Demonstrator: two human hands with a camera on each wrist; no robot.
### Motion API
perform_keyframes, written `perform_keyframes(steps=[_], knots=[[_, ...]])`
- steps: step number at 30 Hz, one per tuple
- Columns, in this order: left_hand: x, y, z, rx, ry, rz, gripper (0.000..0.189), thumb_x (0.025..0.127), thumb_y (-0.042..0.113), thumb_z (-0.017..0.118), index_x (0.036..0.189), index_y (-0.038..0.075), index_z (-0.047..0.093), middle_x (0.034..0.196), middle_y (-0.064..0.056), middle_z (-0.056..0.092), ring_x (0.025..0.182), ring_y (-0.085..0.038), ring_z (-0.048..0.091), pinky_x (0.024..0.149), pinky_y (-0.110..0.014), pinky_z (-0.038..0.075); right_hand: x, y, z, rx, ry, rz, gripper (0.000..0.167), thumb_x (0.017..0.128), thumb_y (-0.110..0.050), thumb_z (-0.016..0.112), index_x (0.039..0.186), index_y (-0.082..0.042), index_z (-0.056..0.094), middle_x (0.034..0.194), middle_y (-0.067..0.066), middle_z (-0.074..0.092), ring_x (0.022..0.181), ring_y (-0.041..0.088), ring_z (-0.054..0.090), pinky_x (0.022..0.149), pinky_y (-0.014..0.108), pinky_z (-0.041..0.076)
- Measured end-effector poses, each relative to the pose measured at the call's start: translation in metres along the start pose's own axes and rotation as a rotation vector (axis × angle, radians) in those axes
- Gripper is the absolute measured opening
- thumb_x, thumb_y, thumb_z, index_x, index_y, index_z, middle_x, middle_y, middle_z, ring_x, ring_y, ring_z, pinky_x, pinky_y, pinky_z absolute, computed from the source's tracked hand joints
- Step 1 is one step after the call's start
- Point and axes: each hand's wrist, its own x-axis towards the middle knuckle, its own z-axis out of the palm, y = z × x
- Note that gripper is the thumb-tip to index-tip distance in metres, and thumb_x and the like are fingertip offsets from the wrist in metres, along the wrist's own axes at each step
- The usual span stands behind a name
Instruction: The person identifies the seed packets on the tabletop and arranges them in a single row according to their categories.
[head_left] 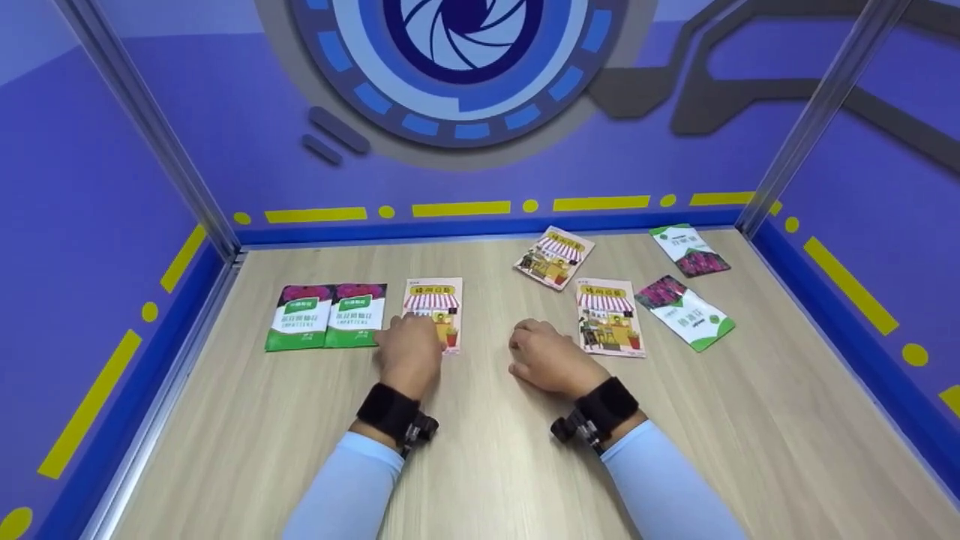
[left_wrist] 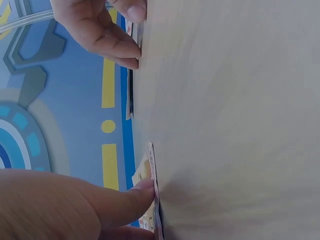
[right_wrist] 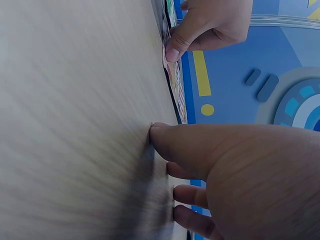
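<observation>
Pink-edged packet [head_left: 444, 307] bears a striped awning [head_left: 430, 303] beneath a yellow sign [head_left: 435, 290].

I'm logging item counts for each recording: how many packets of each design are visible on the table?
Green-and-white flower packets: 4
Pink shop-front packets: 3
Total: 7

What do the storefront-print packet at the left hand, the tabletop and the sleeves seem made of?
Storefront-print packet: smooth printed paper or plastic film, judging by its thin edge; which is unclear.
Tabletop: wood or wood-look laminate, low-sheen, with fine grain streaks.
Sleeves: probably stretchy fabric, since they fit snugly; matte, without shine.
</observation>
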Motion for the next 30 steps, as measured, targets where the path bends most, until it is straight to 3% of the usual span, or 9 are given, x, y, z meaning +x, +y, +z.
perform_keyframes(steps=[4, 13, 18, 23, 30], knots=[[0.0, -0.0038, -0.0011, 0.008, 0.019, 0.004, 0.024, 0.102, 0.026, 0.083, 0.106, 0.002, 0.085, 0.11, -0.018, 0.081, 0.107, -0.035, 0.073, 0.089, -0.059, 0.058, -0.0007, -0.0007, -0.0002, 0.024, 0.009, -0.013, 0.033, 0.106, -0.027, 0.08, 0.128, -0.004, 0.074, 0.149, 0.018, 0.066, 0.134, 0.041, 0.067, 0.103, 0.065, 0.062], [0.0034, -0.0083, 0.0023, 0.029, 0.056, 0.016, 0.023, 0.109, 0.007, 0.063, 0.111, 0.002, 0.085, 0.115, -0.019, 0.08, 0.11, -0.036, 0.075, 0.098, -0.06, 0.056, -0.001, -0.0011, -0.0009, 0.02, 0.013, 0.004, 0.033, 0.105, -0.028, 0.08, 0.127, -0.003, 0.074, 0.15, 0.019, 0.066, 0.134, 0.042, 0.066, 0.101, 0.067, 0.062], [0.0024, -0.0063, 0.0042, 0.043, 0.069, 0.039, 0.024, 0.107, 0.006, 0.062, 0.106, 0.004, 0.085, 0.111, -0.019, 0.083, 0.105, -0.036, 0.077, 0.097, -0.058, 0.055, -0.0008, -0.0001, -0.0013, 0.015, 0.006, -0.007, 0.033, 0.105, -0.027, 0.081, 0.127, -0.003, 0.073, 0.149, 0.02, 0.066, 0.132, 0.042, 0.067, 0.1, 0.066, 0.062], [-0.0017, -0.0013, 0.0017, 0.079, 0.054, 0.06, 0.022, 0.107, 0.008, 0.065, 0.106, 0.006, 0.087, 0.116, -0.018, 0.081, 0.111, -0.036, 0.073, 0.094, -0.057, 0.054, -0.001, 0.0008, -0.0016, 0.017, 0.011, -0.021, 0.032, 0.105, -0.026, 0.081, 0.127, -0.003, 0.074, 0.148, 0.02, 0.067, 0.131, 0.042, 0.067, 0.1, 0.064, 0.062], [-0.0026, -0.0015, 0.0055, 0.056, 0.099, 0.112, 0.024, 0.107, 0.008, 0.063, 0.106, 0.005, 0.087, 0.115, -0.016, 0.081, 0.111, -0.036, 0.075, 0.092, -0.059, 0.056, -0.0007, 0.0008, -0.0012, 0.025, 0.003, -0.017, 0.034, 0.105, -0.027, 0.08, 0.129, -0.003, 0.074, 0.15, 0.02, 0.066, 0.135, 0.043, 0.067, 0.101, 0.066, 0.062]])
